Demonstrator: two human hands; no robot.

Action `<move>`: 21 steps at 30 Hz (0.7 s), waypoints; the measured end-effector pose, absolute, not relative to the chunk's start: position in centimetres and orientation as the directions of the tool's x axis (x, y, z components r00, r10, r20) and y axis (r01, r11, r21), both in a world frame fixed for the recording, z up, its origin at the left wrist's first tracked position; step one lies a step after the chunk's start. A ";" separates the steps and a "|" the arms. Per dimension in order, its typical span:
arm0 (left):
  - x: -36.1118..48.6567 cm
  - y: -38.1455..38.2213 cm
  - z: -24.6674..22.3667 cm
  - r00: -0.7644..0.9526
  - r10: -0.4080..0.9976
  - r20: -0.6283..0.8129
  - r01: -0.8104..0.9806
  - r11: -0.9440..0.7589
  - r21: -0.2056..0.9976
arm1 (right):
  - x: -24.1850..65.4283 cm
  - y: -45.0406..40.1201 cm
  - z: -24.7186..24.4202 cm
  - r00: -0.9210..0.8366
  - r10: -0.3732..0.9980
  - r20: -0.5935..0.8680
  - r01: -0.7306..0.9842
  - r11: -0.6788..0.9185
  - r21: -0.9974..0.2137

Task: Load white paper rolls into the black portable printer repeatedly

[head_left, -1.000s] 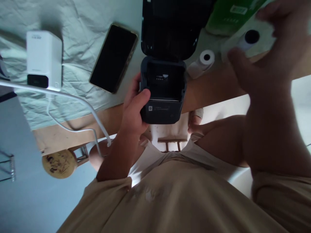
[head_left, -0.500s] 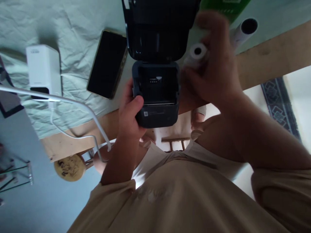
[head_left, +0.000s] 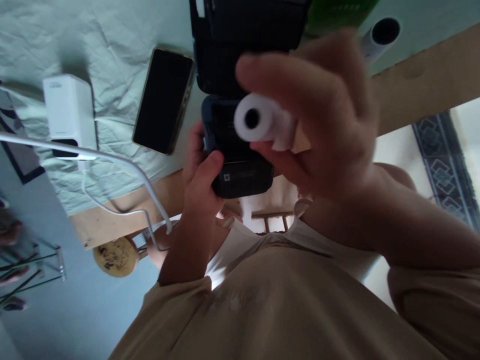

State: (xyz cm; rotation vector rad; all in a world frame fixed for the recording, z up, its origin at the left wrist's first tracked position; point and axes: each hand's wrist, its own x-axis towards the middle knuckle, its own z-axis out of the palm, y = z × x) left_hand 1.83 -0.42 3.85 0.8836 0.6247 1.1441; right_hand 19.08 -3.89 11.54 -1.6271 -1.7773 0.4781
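White roll (head_left: 267, 122) in right grip (head_left: 330, 117) over black device (head_left: 243, 179) (in left grip (head_left: 202, 182))

Your head camera looks forward and steeply down, past your shirt (head_left: 277, 300), onto the table (head_left: 423, 75); your right hand (head_left: 326, 115) sits nearer the lens than your left hand (head_left: 202, 185); the floor (head_left: 86, 320) lies farthest, showing at the lower left.

my left hand (head_left: 202, 182) grips the left side of an open black device (head_left: 245, 181), my thumb over its edge. with my right hand (head_left: 332, 117) i hold a white roll (head_left: 262, 122) that partly hides the device's hollow. a dark-screened phone (head_left: 164, 100) and a white block (head_left: 69, 107) lie leftward on pale green cloth (head_left: 123, 30); to the right is another roll (head_left: 369, 47).
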 end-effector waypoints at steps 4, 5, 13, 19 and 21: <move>1.8 -0.5 3.9 0.290 0.957 -0.005 -0.454 0.142 0.880 | 18.0 -3.2 10.9 -0.091 0.944 0.316 0.866 0.232 -0.443; 1.8 -0.5 3.9 0.281 0.960 -0.004 -0.457 0.137 0.879 | 18.0 -3.0 10.8 -0.103 0.955 0.278 0.866 0.223 -0.447; 1.8 -0.6 3.9 0.234 0.972 0.008 -0.429 0.095 0.898 | 19.0 -3.5 9.5 -0.274 0.803 0.530 0.828 0.477 -0.295; 1.2 -0.6 3.2 0.329 0.944 -0.009 -0.433 0.159 0.887 | 19.3 -4.1 9.2 -0.461 0.707 0.536 0.667 0.675 -0.316; 1.0 -0.6 3.0 0.328 0.945 -0.001 -0.424 0.148 0.893 | 20.1 -3.8 9.4 -0.352 0.743 0.570 0.670 0.625 -0.400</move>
